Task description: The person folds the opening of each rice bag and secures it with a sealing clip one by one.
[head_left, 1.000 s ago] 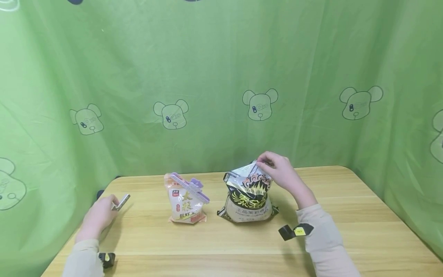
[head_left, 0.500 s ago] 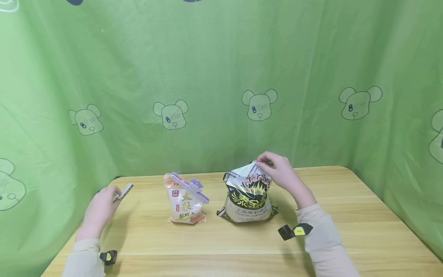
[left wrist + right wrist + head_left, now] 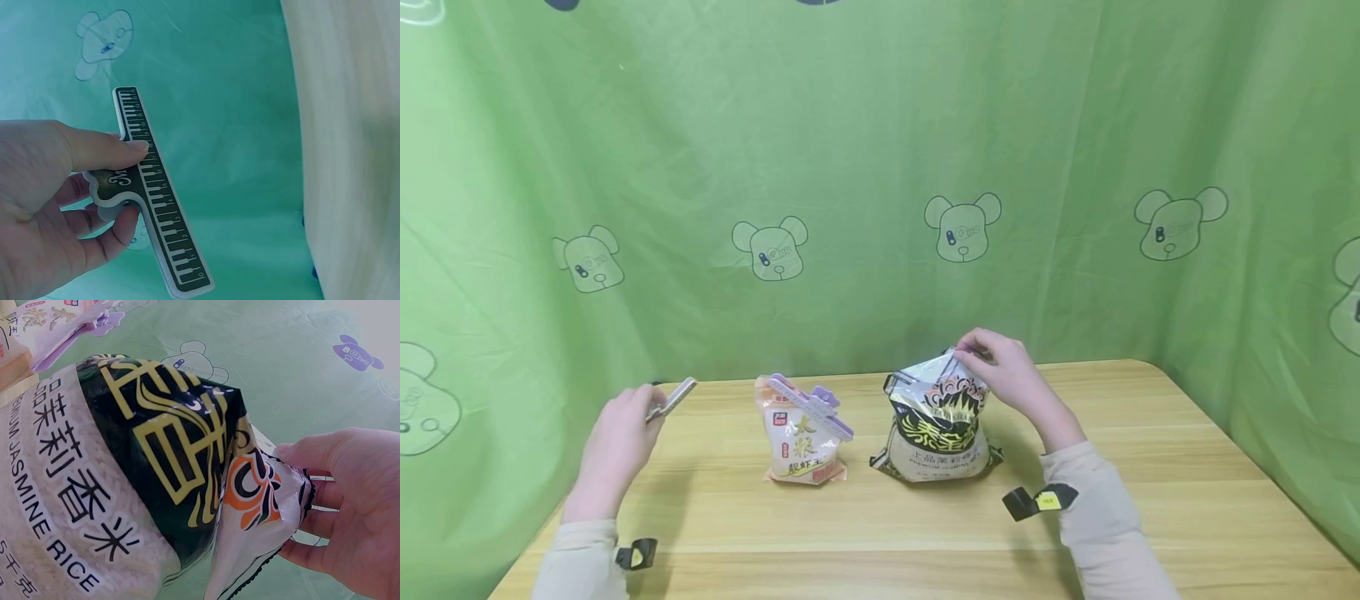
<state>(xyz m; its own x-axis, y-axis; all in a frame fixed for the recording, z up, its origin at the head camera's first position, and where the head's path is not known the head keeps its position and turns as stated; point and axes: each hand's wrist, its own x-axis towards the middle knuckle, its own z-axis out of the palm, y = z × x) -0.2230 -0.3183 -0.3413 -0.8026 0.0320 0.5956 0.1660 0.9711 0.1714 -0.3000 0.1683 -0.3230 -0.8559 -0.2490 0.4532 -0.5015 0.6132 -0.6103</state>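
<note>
My left hand [image 3: 621, 437] holds a black-and-white bag clip [image 3: 165, 200] between thumb and fingers, raised over the table's left side. Piano keys and ruler numbers are printed along the clip's long bar. At the right, my right hand [image 3: 1007, 367] pinches the top corner of a bag of jasmine rice [image 3: 936, 425], which stands upright. The right wrist view shows the thumb [image 3: 300, 453] on the bag's white top edge, with the fingers behind it. Between the hands stands a smaller white-and-orange packet [image 3: 797, 437], its top folded under a purple bag clip [image 3: 812, 407].
The wooden table [image 3: 895, 533] has its far edge against a green curtain [image 3: 865, 150] printed with bear heads. Both wrists wear a black camera mount, the left one [image 3: 637, 554] low over the table's left side.
My left hand has risen from the table with the bag clip, moving up and slightly right. My right hand and both bags have kept their places.
</note>
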